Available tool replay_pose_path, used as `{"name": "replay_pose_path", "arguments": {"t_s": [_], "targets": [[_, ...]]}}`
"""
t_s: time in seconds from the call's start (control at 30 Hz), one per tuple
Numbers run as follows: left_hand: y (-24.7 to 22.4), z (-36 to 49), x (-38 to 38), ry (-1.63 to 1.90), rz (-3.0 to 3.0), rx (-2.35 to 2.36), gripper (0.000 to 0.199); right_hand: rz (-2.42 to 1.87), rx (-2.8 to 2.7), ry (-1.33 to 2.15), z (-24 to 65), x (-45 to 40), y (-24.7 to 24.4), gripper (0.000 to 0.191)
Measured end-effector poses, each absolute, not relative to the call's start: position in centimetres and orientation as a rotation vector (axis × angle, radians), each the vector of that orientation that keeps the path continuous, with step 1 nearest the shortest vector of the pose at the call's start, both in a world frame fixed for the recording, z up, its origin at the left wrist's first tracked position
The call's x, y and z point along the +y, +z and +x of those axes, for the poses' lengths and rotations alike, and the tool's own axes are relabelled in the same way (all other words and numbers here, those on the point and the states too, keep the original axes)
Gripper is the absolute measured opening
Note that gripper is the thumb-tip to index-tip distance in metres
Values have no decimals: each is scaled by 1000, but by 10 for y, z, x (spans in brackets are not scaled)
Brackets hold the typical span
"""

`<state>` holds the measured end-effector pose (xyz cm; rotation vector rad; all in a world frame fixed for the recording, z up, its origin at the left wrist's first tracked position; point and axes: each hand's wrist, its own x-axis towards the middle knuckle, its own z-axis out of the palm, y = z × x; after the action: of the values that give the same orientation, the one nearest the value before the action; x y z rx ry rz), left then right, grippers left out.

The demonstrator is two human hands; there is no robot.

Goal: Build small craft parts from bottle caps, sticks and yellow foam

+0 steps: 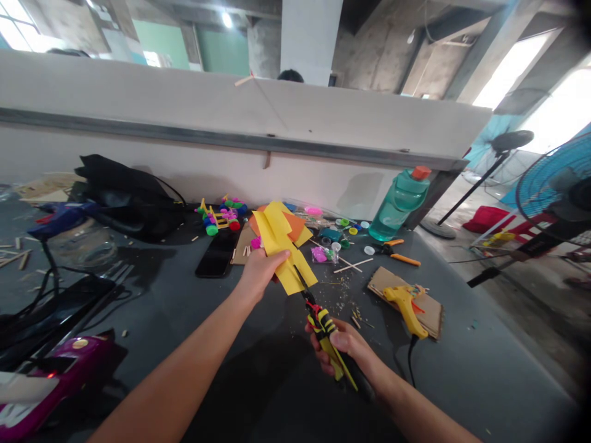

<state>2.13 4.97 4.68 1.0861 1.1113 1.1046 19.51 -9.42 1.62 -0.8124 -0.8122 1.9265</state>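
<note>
My left hand (260,272) pinches a yellow sheet of paper (276,231) by its left edge, thumb on top. The sheet is held above the dark table and has cut edges. In my right hand (348,347) is a pair of black-and-yellow scissors (329,335), gripped by the handles. Their blades meet the paper's near edge, along a cut in it. Behind the yellow sheet shows a piece of orange paper (295,224), partly hidden.
A yellow glue gun (406,304) rests on cardboard (436,311) at right, near orange-handled pliers (401,257) and a green bottle (399,203). Left of the paper lie a black phone (213,255) and a colourful small model (221,216). A black bag (122,200) sits farther left.
</note>
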Motion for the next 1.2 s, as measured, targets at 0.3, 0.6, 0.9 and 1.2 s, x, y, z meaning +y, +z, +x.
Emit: {"name": "replay_pose_path", "arguments": {"t_s": [0.3,0.6,0.9,1.2], "targets": [[54,20,46,1104,1143,1189,35,-831,-829,1927,196,-94,17,41],[54,20,47,1099,1093,1190,37,-889,-840,1887,196,-95,17,41],[47,18,51,1137,1064,1129,40,-943,-861,1852,195,-96,23,40],[48,20,49,1095,1077,1107,38,-928,-869,1853,197,-95,19,41]]}}
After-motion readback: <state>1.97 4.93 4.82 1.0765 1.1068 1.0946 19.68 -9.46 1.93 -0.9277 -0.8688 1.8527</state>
